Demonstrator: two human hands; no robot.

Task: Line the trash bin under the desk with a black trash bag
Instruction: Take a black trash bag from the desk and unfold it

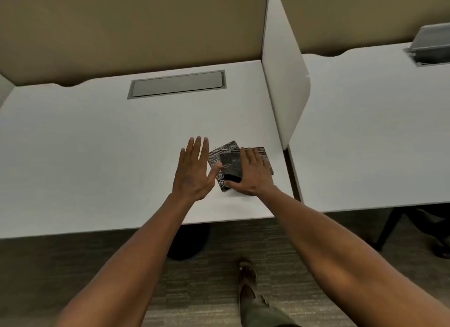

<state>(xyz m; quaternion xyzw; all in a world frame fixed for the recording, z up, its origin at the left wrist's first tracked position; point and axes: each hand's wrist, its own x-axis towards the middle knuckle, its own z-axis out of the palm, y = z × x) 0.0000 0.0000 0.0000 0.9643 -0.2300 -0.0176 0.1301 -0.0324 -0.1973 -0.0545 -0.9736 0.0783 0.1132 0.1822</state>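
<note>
Folded black trash bags (222, 153) lie in a small overlapping pile near the front right corner of the white desk (97, 144). My right hand (253, 173) grips the top folded bag (231, 167), thumb under its near edge and fingers over it. My left hand (194, 170) hovers open just left of the pile, fingers spread, thumb near the bags. A dark round trash bin (188, 241) shows partly under the desk's front edge; most of it is hidden by the desktop and my left arm.
A white divider panel (285, 87) stands right of the pile. A grey cable hatch (176, 84) sits at the desk's back. A second desk (370, 131) lies to the right with a chair base (414, 226) beneath. My shoe (247, 280) rests on grey carpet.
</note>
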